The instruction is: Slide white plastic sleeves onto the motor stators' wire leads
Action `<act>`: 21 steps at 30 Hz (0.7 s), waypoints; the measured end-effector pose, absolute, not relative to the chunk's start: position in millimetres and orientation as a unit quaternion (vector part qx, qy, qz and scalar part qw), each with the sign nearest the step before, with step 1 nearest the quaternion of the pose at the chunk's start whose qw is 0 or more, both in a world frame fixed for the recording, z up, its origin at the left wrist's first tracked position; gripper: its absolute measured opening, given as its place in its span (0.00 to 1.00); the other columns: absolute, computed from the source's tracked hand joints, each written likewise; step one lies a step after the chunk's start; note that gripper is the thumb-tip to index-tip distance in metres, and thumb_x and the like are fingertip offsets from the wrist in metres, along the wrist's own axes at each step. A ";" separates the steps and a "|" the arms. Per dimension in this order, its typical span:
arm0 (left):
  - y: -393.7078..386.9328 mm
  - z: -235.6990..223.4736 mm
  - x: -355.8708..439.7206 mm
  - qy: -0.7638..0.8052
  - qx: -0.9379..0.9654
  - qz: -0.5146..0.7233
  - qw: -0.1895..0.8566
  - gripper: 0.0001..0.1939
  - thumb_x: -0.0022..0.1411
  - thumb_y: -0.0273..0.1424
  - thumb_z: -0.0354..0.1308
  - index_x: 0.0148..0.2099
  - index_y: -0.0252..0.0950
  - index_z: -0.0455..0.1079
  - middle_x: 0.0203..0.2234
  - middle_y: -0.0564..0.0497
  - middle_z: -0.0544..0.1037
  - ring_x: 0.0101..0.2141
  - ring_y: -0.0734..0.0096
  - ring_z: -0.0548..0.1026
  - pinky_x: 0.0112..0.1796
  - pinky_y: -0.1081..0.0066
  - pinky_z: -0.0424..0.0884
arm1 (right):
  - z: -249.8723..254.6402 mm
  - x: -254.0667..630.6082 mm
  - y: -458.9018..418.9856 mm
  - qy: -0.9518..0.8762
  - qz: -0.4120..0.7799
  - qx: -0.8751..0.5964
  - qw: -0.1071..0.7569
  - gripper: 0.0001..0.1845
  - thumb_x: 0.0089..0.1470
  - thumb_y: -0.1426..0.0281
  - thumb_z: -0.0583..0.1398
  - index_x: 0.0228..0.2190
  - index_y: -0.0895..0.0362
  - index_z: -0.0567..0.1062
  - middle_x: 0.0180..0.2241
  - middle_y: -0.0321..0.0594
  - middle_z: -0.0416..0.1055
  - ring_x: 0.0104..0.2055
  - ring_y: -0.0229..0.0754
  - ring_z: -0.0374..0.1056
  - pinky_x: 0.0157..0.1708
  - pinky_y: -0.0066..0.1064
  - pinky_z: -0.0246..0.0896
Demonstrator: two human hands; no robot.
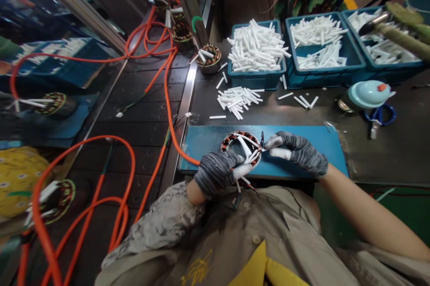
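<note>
A round motor stator (225,142) with copper windings and white sleeved leads stands on the blue mat (309,158) in front of me. My left hand (220,170), in a grey glove with white fingertips, is closed on the stator's near left side and the leads there. At its right rim my right hand (295,149), gloved alike, pinches the end of a white sleeved lead (263,149). A short dark piece sticks up beside those fingertips. Loose wire ends with coloured tips hang below my left hand, towards my shirt.
Blue bins (257,81) of white tubes line the back, with a loose tube pile (238,100) before them. Another stator (208,60) stands behind left. Orange cables (171,98) cross the conveyor (148,120). At right are a light-blue-topped container (366,95) and blue-handled scissors (386,115).
</note>
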State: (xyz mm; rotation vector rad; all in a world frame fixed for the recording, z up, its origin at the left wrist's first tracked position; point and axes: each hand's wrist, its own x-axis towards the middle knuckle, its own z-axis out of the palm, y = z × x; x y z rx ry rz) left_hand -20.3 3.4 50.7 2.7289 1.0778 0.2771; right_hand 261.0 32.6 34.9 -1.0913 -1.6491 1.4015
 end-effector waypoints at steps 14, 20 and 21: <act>37.2 77.7 6.3 0.428 0.879 -0.142 0.155 0.19 0.72 0.42 0.52 0.53 0.40 0.79 0.40 0.43 0.83 0.38 0.59 0.80 0.34 0.68 0.70 | 52.5 252.8 58.4 -0.801 0.451 -0.323 0.224 0.17 0.66 0.59 0.58 0.41 0.58 0.81 0.37 0.45 0.80 0.39 0.45 0.75 0.42 0.39 0.72; 33.5 67.7 4.3 0.445 0.884 -0.064 0.131 0.20 0.72 0.47 0.54 0.49 0.39 0.81 0.38 0.45 0.84 0.38 0.61 0.82 0.35 0.69 0.70 | 37.0 254.5 36.2 -0.808 0.347 -0.384 0.282 0.16 0.67 0.59 0.57 0.45 0.57 0.79 0.37 0.44 0.79 0.37 0.44 0.75 0.40 0.38 0.72; 27.8 63.8 0.3 0.444 0.889 -0.026 0.108 0.21 0.72 0.47 0.54 0.50 0.39 0.81 0.38 0.45 0.84 0.37 0.62 0.81 0.34 0.70 0.69 | 36.4 253.0 30.1 -0.819 0.292 -0.397 0.294 0.16 0.66 0.59 0.57 0.44 0.56 0.79 0.36 0.44 0.78 0.37 0.45 0.75 0.39 0.38 0.71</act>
